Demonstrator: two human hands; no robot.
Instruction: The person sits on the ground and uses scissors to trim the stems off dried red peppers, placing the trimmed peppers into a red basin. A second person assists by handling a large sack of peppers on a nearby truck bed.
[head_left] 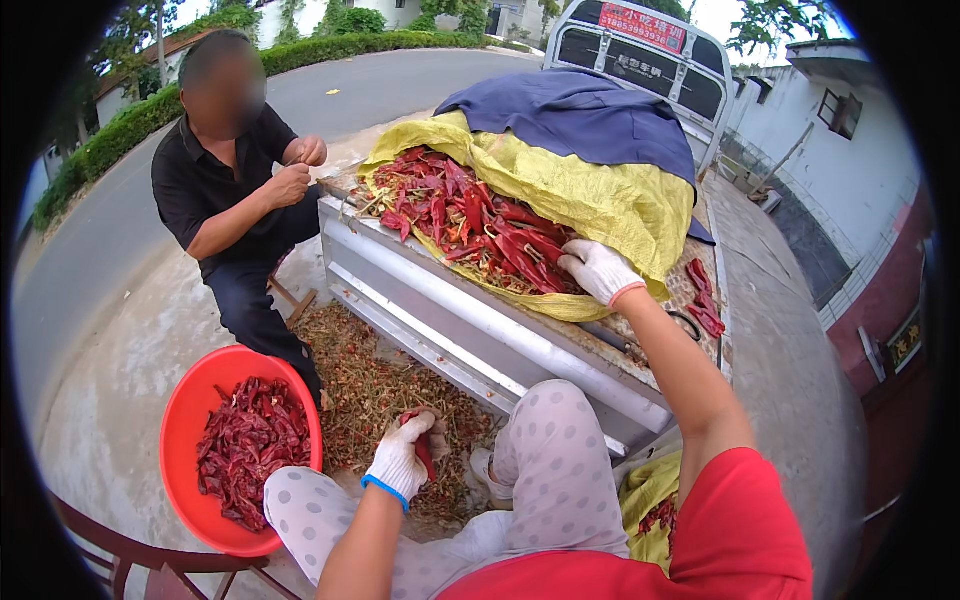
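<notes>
My left hand (402, 460), in a white glove with a blue cuff, is closed around a red chili pepper (420, 458) above the littered ground. My right hand (602, 272), in a white glove with a pink cuff, reaches to the right end of a heap of dried red chili peppers (480, 215). Its fingers are curled onto a pepper there, with the tips partly hidden. The heap spills from a yellow woven sack (610, 210) on the truck bed, and a dark blue cloth (585, 110) covers the sack's top.
An orange-red basin (178, 480) of chili peppers stands at my left. Stems and scraps (385, 385) litter the ground below the truck's side panel (450, 320). A person (225, 170) sits at the far left. Loose peppers (705, 300) and a black loop handle (685, 322) lie right of my arm.
</notes>
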